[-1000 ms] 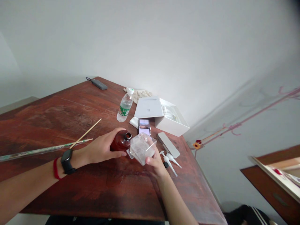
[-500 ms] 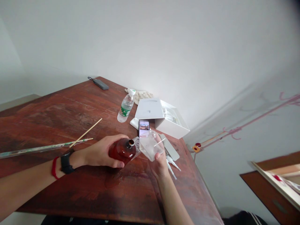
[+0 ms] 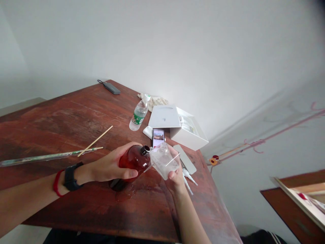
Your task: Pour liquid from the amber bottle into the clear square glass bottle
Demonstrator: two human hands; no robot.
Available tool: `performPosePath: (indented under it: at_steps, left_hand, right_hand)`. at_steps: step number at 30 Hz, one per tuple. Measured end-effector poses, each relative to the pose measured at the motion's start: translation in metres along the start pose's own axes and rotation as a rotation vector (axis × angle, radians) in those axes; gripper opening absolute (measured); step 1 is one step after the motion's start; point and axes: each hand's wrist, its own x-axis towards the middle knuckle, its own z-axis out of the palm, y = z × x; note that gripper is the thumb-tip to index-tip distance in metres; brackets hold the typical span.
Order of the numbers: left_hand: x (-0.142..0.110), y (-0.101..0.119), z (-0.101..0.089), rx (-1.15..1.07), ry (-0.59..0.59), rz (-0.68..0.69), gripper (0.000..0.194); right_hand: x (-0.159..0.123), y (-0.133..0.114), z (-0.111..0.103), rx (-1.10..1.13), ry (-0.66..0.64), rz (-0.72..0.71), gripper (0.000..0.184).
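My left hand [image 3: 115, 162] is wrapped round a reddish-brown bottle [image 3: 134, 158] with an uncapped dark neck. The bottle leans to the right, its mouth close to a clear, boxy plastic container [image 3: 165, 161]. That container is tilted in my right hand [image 3: 176, 178], with the thumb on its near side and the other fingers mostly hidden. It looks frosted or cloudy inside; I cannot make out its contents. A phone [image 3: 158, 137] with a lit screen lies just behind the container. Wet-looking patches show on the table below the bottle.
A water bottle [image 3: 139, 113] stands on the wooden table [image 3: 63, 125] beside an opened white box [image 3: 189, 137]. Thin sticks [image 3: 95, 140] and a wrapped stick pack lie at left. White nozzle-tipped pieces [image 3: 186, 176] are right of my hand. A grey device [image 3: 111, 88] sits near the back edge.
The reddish-brown bottle has tipped further right, bringing its mouth nearer the clear container. Its base now shows raised off the table. The whole view has shifted slightly.
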Motion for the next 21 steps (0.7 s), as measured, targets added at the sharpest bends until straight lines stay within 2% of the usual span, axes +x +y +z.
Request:
performPosePath:
  at_steps: [8, 16, 21]
  left_hand:
    - [-0.001, 0.001, 0.001, 0.146, 0.008, 0.056, 0.055]
    - [0.0, -0.004, 0.002, 0.183, 0.016, 0.048, 0.062]
    - [0.0, -0.004, 0.005, 0.176, 0.033, 0.049, 0.059]
  right_hand:
    - [-0.002, 0.003, -0.012, -0.026, 0.079, 0.0, 0.109]
    - [0.0, 0.0, -0.012, 0.033, 0.081, -0.035, 0.108]
    - [-0.002, -0.004, -0.026, 0.021, 0.055, 0.006, 0.108]
